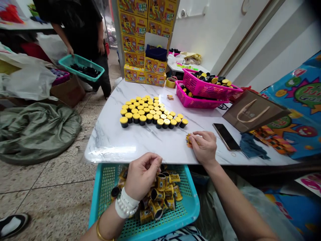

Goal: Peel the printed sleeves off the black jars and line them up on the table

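Note:
My left hand [143,174], with a bracelet at its wrist, is over a teal basket [96,194]. Its thumb and fingers are pressed together, and I cannot make out anything between them. In the basket lie several small cups with yellow printed wraps [155,209] and dark insides. My right hand [205,146] is at the table's front edge, its fingertips closed on small yellow printed labels [188,140]. Beyond both hands, several black cups with yellow lids [146,110] stand upright in a tight group on the white marbled table [110,140].
Two stacked pink baskets [200,102] hold black and yellow parts. A phone [227,136] and a brown paper bag [252,112] sit at the right. Yellow boxes [135,73] are stacked behind. At the left, a person in black [77,26] carries a teal basket [94,77] of black parts.

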The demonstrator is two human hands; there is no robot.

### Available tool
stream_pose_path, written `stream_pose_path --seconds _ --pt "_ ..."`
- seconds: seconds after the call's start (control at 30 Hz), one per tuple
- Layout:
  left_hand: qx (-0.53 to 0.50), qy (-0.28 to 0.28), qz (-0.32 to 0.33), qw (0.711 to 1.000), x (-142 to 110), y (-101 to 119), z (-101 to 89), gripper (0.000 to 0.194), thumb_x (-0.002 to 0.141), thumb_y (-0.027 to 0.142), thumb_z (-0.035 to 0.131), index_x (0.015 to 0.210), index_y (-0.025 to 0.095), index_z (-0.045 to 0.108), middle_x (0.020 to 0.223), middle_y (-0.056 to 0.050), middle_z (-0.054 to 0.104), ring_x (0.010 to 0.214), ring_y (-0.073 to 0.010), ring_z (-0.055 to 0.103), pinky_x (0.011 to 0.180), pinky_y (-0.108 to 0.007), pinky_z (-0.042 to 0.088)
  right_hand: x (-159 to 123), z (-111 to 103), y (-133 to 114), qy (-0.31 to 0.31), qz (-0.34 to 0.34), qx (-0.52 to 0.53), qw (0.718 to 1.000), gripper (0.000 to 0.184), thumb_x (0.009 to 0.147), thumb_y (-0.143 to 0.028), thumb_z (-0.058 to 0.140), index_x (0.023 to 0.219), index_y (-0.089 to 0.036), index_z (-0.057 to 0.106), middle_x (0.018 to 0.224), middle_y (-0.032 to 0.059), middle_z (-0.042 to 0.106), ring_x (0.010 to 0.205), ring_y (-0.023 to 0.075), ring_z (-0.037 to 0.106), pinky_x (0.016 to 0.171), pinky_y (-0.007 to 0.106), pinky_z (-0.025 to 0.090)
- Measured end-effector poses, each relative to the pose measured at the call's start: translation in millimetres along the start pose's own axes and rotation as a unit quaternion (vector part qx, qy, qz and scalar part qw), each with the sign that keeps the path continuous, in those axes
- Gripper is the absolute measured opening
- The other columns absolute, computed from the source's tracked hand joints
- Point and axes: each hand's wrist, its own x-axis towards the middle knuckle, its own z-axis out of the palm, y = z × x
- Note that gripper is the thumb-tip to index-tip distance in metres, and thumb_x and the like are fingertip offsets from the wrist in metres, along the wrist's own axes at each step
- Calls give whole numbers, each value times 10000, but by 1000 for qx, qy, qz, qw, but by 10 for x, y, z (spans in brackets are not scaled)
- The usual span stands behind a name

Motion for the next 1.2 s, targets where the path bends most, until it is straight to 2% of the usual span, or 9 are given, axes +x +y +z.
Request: stream_pose_path --seconds 0.1,0.27,0.47,0.53,0.63,0.77,0.87,1.03,1.2 --pt "-32 12 -15 999 147 63 55 283 865 439 635 910 162 670 579 15 609 418 -83 505 410 -187 389 11 -14 -355 21 19 136 990 158 896 -278 645 959 -244 786 1057 80 749 991 246 659 935 447 504" --pt "-89 22 -29 995 455 97 49 342 789 448 716 925 140 656 561 28 583 380 -62 439 368 -178 339 25 81 -1036 -58 47 346 935 151 898 -280 638 950 -252 776 1025 64 771 984 234 714 921 409 560" --pt "-170 77 -14 982 505 22 -214 318 742 409 775 762 137 613 709 -8 614 510 -64 516 415 -162 381 135 198 -1230 -230 242 543 770 210 816 -371 719 885 -173 741 736 26 738 575 130 643 521 246 521" --pt "-183 79 -32 979 476 22 -269 350 708 419 803 826 140 628 815 -38 635 636 -114 598 427 -171 419 179 209 -1229 -240 272 562 744 212 759 -361 768 799 -157 727 659 5 706 522 102 597 503 226 504" --pt "-171 36 -51 983 461 18 -278 412 698 452 807 914 139 650 800 -35 638 646 -133 614 426 -183 430 203 205 -1289 -242 284 573 729 255 727 -376 794 821 -151 723 669 12 718 547 112 637 552 242 548" --pt "-133 35 -36 990 485 -40 -254 391 740 499 759 698 146 597 532 50 515 422 -51 418 397 -167 299 151 213 -1405 -283 291 576 709 350 758 -489 755 816 -156 662 598 -7 684 483 131 653 491 242 546" --pt "-91 71 -25 993 455 -67 -266 466 790 571 680 614 158 556 480 54 467 405 -55 378 392 -180 263 85 239 -1435 -275 291 541 740 377 814 -543 694 796 -178 605 541 -33 643 425 115 618 416 193 481" --pt "-66 191 29 979 212 -7 -272 384 861 559 599 860 183 675 506 57 478 428 -92 407 412 -206 308 -3 269 -1426 -243 300 521 762 436 883 -602 583 760 -184 577 519 -45 594 377 84 561 354 155 399" --pt "-23 199 42 979 67 6 -179 340 858 512 619 861 185 711 553 11 570 506 -131 509 454 -226 368 -47 264 -1427 -242 279 517 772 439 888 -602 580 775 -178 607 534 -37 603 387 79 558 373 162 417"
